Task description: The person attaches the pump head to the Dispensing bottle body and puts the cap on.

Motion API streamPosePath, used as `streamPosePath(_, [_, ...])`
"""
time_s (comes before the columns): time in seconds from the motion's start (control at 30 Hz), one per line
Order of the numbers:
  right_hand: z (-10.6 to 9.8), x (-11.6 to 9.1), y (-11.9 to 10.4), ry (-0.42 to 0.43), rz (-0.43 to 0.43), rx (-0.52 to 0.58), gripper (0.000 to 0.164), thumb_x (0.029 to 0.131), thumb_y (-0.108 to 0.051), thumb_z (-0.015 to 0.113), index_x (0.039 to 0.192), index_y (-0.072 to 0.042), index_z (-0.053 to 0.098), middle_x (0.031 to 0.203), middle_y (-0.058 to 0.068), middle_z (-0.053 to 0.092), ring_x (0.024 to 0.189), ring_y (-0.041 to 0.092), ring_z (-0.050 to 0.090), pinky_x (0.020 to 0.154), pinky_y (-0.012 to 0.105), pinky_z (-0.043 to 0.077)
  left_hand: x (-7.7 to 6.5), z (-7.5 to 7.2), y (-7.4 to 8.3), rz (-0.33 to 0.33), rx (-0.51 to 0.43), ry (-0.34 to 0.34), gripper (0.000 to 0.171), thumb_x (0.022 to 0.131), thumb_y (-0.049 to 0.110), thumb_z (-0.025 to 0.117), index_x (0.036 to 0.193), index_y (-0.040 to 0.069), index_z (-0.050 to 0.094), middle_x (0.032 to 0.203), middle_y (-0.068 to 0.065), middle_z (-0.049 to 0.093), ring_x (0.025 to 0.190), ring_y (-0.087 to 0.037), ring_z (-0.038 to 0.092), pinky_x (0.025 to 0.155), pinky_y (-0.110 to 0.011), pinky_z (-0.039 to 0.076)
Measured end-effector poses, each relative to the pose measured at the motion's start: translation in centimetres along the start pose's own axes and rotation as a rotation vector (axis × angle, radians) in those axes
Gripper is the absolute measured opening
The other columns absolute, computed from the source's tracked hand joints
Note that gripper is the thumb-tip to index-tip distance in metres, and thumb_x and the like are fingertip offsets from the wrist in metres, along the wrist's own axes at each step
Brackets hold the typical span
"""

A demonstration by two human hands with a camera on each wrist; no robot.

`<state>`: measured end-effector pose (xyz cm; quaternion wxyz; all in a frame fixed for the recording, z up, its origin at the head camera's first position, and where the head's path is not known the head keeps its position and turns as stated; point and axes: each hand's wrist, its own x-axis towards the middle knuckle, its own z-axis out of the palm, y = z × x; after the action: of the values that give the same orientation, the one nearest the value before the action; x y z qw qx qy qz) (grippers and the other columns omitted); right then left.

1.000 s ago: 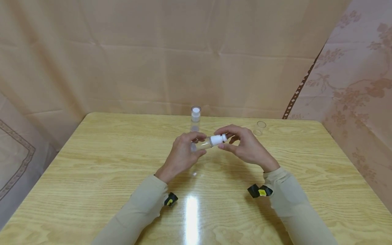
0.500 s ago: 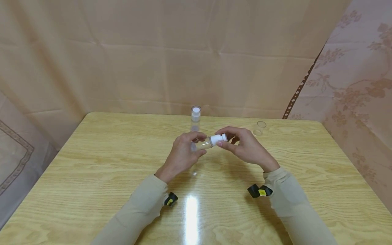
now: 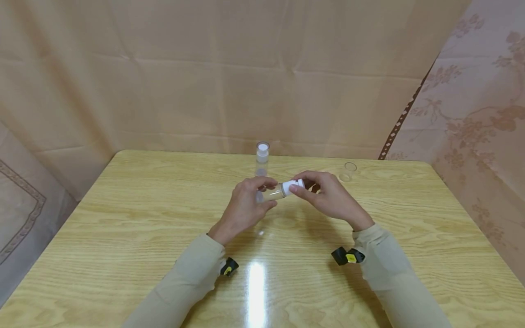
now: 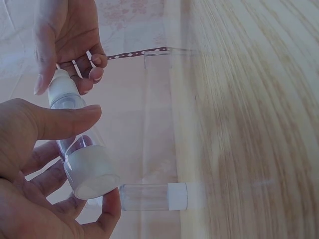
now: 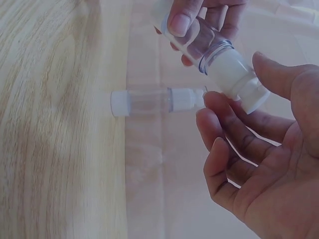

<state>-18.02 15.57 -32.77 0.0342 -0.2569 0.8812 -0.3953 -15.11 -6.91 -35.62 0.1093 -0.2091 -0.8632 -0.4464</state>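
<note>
Between my two hands a clear pump bottle [image 3: 273, 194] with a white pump head [image 5: 234, 74] is held tilted above the table, the head towards the right. My left hand [image 3: 245, 202] grips the clear body, thumb on one side and fingers on the other; the white base [image 4: 92, 172] shows in the left wrist view. My right hand [image 3: 334, 198] has its thumb and fingers around the white pump head. Behind them a second pump bottle [image 3: 262, 158] stands upright, its white pump under a clear cap. To the right, a loose clear cap [image 3: 348, 173] stands on the table.
The wood-grain table [image 3: 143, 214] reaches back to a beige curtain [image 3: 197, 91]. A floral cloth [image 3: 484, 114] hangs along the right side. Black wrist devices [image 3: 348, 256] sit below both sleeves, close over the tabletop.
My right thumb and fingers have moved left along the white pump head, from its end further onto the collar. The left hand, the standing bottle and the loose cap stay in place.
</note>
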Motion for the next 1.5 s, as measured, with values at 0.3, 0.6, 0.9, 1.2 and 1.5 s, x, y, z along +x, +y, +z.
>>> streamPosePath(0.3, [-0.25, -0.17, 0.24, 0.017, -0.092, 0.017, 0.044, 0.087, -0.016, 0.082, 0.128, -0.008, 0.067, 0.111, 0.005, 0.070, 0.094, 0.023, 0.062, 0.084, 0.047, 0.054, 0.05, -0.04, -0.03, 0.001, 0.006, 0.005, 0.040, 0.078, -0.001, 0.086, 0.115, 0.001, 0.071, 0.110, -0.010, 0.073, 0.100, -0.034, 0.066, 0.089, -0.049, 0.051])
streamPosePath(0.6, [-0.25, -0.20, 0.18, 0.038, -0.153, 0.031, 0.040, 0.086, -0.006, 0.082, 0.124, -0.009, 0.070, 0.119, 0.007, 0.069, 0.097, 0.024, 0.063, 0.082, 0.049, 0.056, 0.05, -0.02, -0.08, 0.004, 0.002, 0.005, 0.040, 0.077, -0.001, 0.086, 0.114, 0.001, 0.072, 0.110, -0.011, 0.073, 0.100, -0.034, 0.066, 0.089, -0.048, 0.051])
streamPosePath(0.9, [-0.19, -0.16, 0.06, 0.033, -0.136, 0.020, 0.034, 0.088, -0.005, 0.079, 0.121, -0.008, 0.071, 0.116, 0.004, 0.070, 0.096, 0.024, 0.063, 0.081, 0.043, 0.055, 0.08, -0.06, -0.03, -0.007, -0.003, 0.001, 0.039, 0.078, -0.001, 0.086, 0.114, 0.002, 0.072, 0.110, -0.010, 0.073, 0.100, -0.035, 0.066, 0.089, -0.048, 0.052])
streamPosePath(1.2, [-0.05, -0.04, 0.04, 0.012, -0.089, 0.014, 0.027, 0.094, -0.013, 0.075, 0.120, -0.009, 0.071, 0.102, 0.002, 0.070, 0.088, 0.019, 0.061, 0.080, 0.040, 0.053, -0.03, -0.14, 0.12, -0.012, -0.001, -0.003, 0.039, 0.079, -0.001, 0.086, 0.115, 0.003, 0.072, 0.111, -0.010, 0.073, 0.101, -0.034, 0.066, 0.090, -0.047, 0.051])
streamPosePath(1.5, [0.05, 0.01, -0.04, 0.003, -0.045, -0.010, 0.022, 0.097, -0.022, 0.071, 0.116, -0.010, 0.073, 0.090, 0.000, 0.068, 0.082, 0.018, 0.060, 0.077, 0.039, 0.054, -0.02, -0.05, 0.03, -0.009, -0.013, -0.005, 0.039, 0.079, -0.002, 0.085, 0.115, 0.001, 0.072, 0.111, -0.010, 0.073, 0.101, -0.035, 0.065, 0.090, -0.047, 0.051])
